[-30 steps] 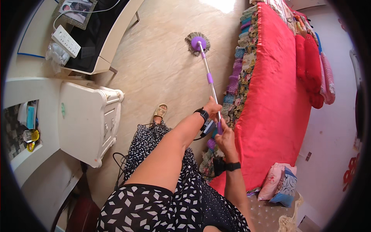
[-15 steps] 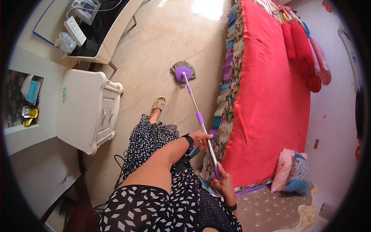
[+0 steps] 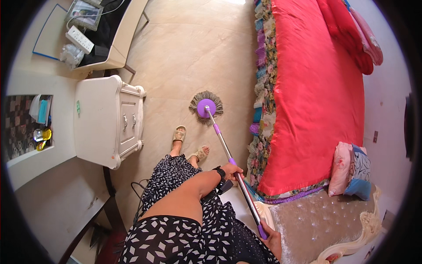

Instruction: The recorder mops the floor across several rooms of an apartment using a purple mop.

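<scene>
A mop [image 3: 223, 143] with a silver and purple pole slants across the view. Its round purple head [image 3: 205, 108] with grey strands rests flat on the beige floor [image 3: 176, 66]. My left hand [image 3: 231, 171], with a black watch at the wrist, is closed around the middle of the pole. Lower and to the right, my right hand [image 3: 272, 242] grips the purple handle end; part of it is cut off by my clothing. My two sandalled feet [image 3: 188, 143] stand on the floor just short of the mop head.
A bed with a red cover [image 3: 316, 110] and floral ruffled edge runs along the right, its tufted headboard [image 3: 303, 220] nearest me. Cushions [image 3: 349, 169] lie at its near corner. On the left stand a white nightstand [image 3: 110, 121] and a desk [image 3: 118, 46] holding a power strip [image 3: 80, 39].
The mop head has come closer to my feet. My right hand has shifted down and right with the handle end. The view has moved, and my second foot now shows.
</scene>
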Tool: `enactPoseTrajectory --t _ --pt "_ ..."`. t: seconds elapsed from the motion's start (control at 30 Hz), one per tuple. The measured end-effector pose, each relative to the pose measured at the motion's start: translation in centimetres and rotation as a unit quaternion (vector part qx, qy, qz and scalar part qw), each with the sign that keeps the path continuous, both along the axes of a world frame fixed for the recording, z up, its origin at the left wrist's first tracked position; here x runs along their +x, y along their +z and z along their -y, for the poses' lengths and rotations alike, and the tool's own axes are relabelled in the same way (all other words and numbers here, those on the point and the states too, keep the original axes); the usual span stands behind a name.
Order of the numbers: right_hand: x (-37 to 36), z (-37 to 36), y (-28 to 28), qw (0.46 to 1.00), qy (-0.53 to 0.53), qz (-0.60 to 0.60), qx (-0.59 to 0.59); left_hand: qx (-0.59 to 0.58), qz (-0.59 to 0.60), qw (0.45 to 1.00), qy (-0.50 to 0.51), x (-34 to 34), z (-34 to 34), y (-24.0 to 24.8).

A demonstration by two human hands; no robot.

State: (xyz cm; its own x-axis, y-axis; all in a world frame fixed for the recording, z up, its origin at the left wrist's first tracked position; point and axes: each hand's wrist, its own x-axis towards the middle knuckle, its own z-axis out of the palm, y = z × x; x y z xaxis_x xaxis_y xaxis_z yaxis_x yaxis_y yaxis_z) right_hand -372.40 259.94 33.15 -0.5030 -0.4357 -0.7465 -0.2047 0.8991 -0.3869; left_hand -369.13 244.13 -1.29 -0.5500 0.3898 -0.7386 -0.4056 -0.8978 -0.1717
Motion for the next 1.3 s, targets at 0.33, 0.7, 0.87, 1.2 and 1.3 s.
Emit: enactPoseTrajectory --t 0.33,0.7,0.87,1.2,1.3 --pt "0.6 13.5 -9.2 0.983 0.142 -0.029 -0.11 -0.264 0.121 0.922 0.256 1.1 15.2 -1.6" --pt "-3.0 39.5 -18.8 0.9 0.344 -0.115 -0.242 -0.196 -0.077 0.884 0.417 5.1 33.0 2.9" --pt "-0.3 45.0 -16.5 0.958 0.261 -0.021 -0.114 -0.179 -0.045 0.872 0.454 7.4 32.2 2.3" --pt "1.2 25.7 -16.3 0.928 0.33 -0.054 -0.163 -0.138 -0.027 0.902 0.408 8.0 21.3 1.2" --pt "1.9 17.2 -14.3 0.932 0.329 -0.045 -0.145 -0.227 0.073 0.914 0.328 7.6 17.1 1.3"
